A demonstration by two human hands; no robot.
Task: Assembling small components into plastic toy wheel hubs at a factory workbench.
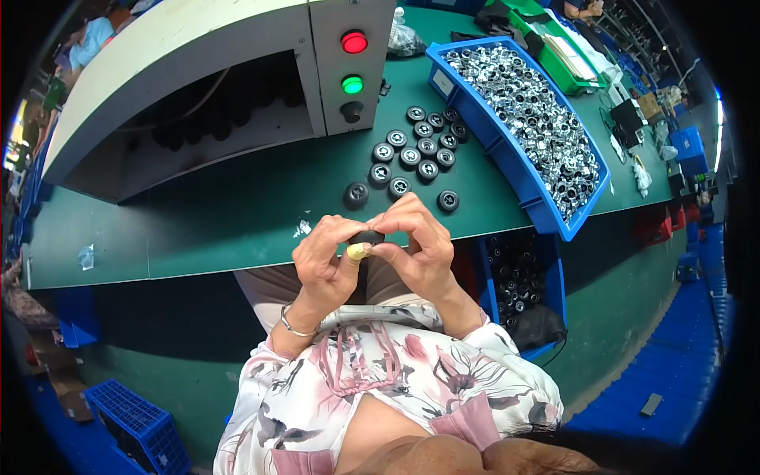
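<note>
Just in front of the table's near edge, my left hand (323, 257) and my right hand (419, 244) pinch one small black toy wheel (366, 237) between them. Fingers of both hands cover much of it. Yellow tape (358, 251) wraps the tip of my left thumb. Beyond my hands, several black wheels with silver hubs (409, 157) lie loosely grouped on the green table (261, 206). One wheel (357, 194) sits close beyond my fingers, and another wheel (448, 200) lies apart to the right.
A pale machine housing (190, 55) with red and green lights (354, 42) stands at the far left. At the right, a blue bin (518, 194) holds many shiny silver parts. Below the table edge, another blue bin (560, 273) contains black wheels. A green tray (566, 75) stands behind.
</note>
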